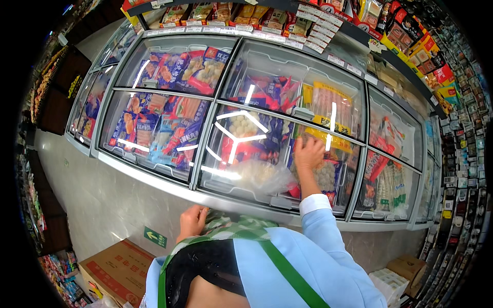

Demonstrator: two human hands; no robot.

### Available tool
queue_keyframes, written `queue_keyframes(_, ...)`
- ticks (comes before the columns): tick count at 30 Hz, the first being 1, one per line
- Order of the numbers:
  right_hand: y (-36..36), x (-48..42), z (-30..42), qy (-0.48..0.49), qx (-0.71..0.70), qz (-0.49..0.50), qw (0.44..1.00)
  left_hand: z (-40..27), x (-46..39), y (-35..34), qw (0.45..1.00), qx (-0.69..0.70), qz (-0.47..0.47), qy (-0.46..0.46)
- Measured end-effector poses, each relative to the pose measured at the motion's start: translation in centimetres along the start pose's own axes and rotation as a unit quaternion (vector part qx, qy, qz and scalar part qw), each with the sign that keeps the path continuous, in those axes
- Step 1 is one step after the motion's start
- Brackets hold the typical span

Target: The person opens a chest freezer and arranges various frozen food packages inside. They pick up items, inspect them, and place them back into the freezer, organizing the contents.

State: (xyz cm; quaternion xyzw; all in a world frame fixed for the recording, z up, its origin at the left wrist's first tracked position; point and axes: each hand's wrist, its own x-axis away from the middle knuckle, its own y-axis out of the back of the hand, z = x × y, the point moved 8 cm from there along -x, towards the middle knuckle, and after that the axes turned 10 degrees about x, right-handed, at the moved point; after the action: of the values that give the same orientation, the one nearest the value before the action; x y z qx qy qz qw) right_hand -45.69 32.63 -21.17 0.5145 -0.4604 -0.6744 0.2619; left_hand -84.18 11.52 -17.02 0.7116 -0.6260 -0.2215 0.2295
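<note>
A glass-topped chest freezer [269, 208] stands before me, with bagged frozen food under its lids. My right hand [309, 152] is over the front middle section, fingers bent downward. Whether it touches the glass or grips something below the fingers is hidden. Beneath it lie a yellow-edged package [334, 141] and a bag of greyish meatballs [327, 175]. To its left, a clear plastic bag [264, 175] of pale pieces lies at the front section. My left hand [192, 221], with curled fingers, is by the freezer's front edge beside my green checked apron [219, 227]; its grasp is unclear.
A shelf with packaged food [246, 15] runs above the freezer's back edge. Behind me on the left stands a cardboard box [119, 269], near a green floor sign [155, 236]. At the lower right are a white foam tray [389, 283] and another carton [408, 269].
</note>
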Motion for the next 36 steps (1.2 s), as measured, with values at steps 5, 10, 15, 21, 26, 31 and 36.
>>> queue_keyframes(5, 1.1, 1.4, 4.4, 0.151, -0.115, -0.005, 0.982, 0.5, -0.4, -1.2, 0.998, -0.006, 0.054, 0.039)
queue_keyframes(10, 1.6, 1.9, 0.0, 0.246, -0.157, 0.035, 0.956, 0.5, -0.1, -0.8, 0.997, -0.025, 0.055, 0.048)
queue_keyframes(15, 1.5, 1.3, -13.8, 0.039, 0.004, -0.045, 0.998, 3.0, 2.2, -0.2, 0.994, 0.001, 0.042, 0.105)
queue_keyframes(21, 1.4, 3.1, -18.3, -0.154, 0.156, -0.062, 0.974, 3.0, 1.6, -1.3, 0.990, 0.000, 0.073, 0.122)
queue_keyframes(26, 1.4, 3.0, -12.1, -0.037, 0.083, 0.021, 0.996, 2.4, 0.5, -2.5, 0.990, -0.023, 0.106, 0.094)
queue_keyframes(31, 3.3, -2.6, -2.9, 0.135, -0.083, -0.051, 0.986, 2.5, 0.2, -3.3, 0.988, -0.041, 0.131, 0.070)
queue_keyframes(36, 1.1, -8.1, 4.5, 0.244, -0.205, -0.004, 0.948, 1.9, -0.5, -3.3, 0.987, -0.059, 0.125, 0.079)
